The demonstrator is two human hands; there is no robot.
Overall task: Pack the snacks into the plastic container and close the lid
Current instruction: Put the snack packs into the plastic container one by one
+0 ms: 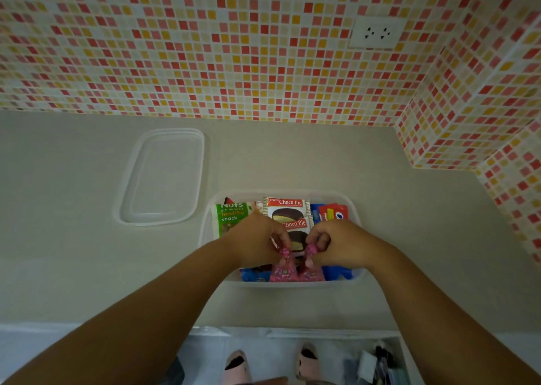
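- The plastic container (355,209) sits on the counter (73,253) straight ahead of the person, its long axis running left to right, its near wall closest to the body.
- Two pink candy packets (295,272) stand side by side against that near wall, in the middle, upright with their twisted tops up.
- The left hand (257,239) pinches the top of the left packet; the right hand (336,242) pinches the top of the right one, fingers curled tight on both.
- Behind them lie two Choco Pie packs (288,209), a green nut bag (231,215) at the far left, red and blue packs (332,212) at the far right.
- The lid (164,177) lies flat on the counter, apart from the container, off to the far left, its long axis running roughly away from the person.
- My judgement: the left hand is nearer the lid, which must turn about a quarter to match the container.
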